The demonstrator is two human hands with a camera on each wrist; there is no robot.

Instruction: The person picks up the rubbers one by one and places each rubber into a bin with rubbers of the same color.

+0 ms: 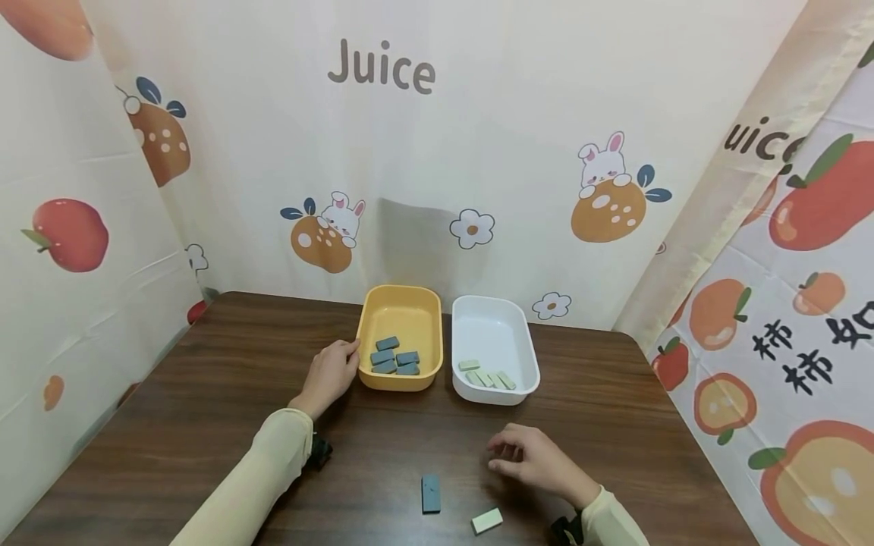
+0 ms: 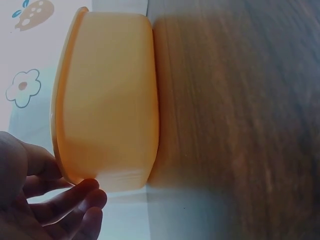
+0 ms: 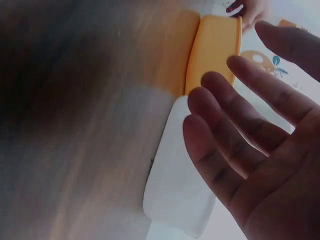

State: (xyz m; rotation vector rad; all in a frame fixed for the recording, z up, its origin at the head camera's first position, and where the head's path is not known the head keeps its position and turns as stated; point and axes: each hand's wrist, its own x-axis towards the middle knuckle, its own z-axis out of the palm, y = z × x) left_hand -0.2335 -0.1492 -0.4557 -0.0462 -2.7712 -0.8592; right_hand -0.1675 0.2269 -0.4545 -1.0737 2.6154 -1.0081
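At the left rim of a yellow bin (image 1: 400, 385), my left hand (image 1: 331, 377) holds the edge with its fingertips; the left wrist view shows fingers on both sides of the rim of the yellow bin (image 2: 107, 100). Several blue-grey blocks (image 1: 387, 343) lie inside it. Over the table in front of a white bin (image 1: 495, 396), my right hand (image 1: 539, 460) hovers with loosely bent fingers and nothing in them. Several pale green blocks (image 1: 469, 365) lie in the white bin. One blue-grey block (image 1: 431, 494) and one pale green block (image 1: 487, 521) lie on the table near my right hand.
Both bins stand side by side at the back of the dark wooden table (image 1: 225, 364), close to a printed curtain (image 1: 437, 152). Another printed curtain (image 1: 806, 326) hangs along the right side. Wrist cameras are strapped below both hands.
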